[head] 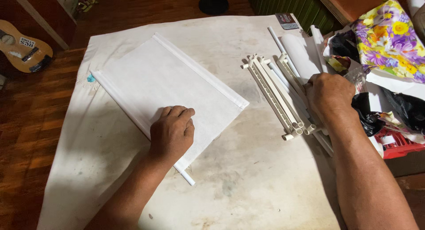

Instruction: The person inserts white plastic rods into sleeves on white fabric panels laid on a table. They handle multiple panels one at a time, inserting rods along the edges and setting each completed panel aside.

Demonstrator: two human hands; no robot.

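On the stained white surface [248, 177], left hand [171, 131] presses loosely curled on the white fabric panel [168, 79], right hand [328, 95] closes around one white plastic tube [283, 101] in the bundle; a hasty pull could scatter neighbouring tubes.

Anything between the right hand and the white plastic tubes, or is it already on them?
Nothing visible in the way: the right hand already rests on the bundle of white tubes. The left hand lies apart, flat on the white fabric panel.
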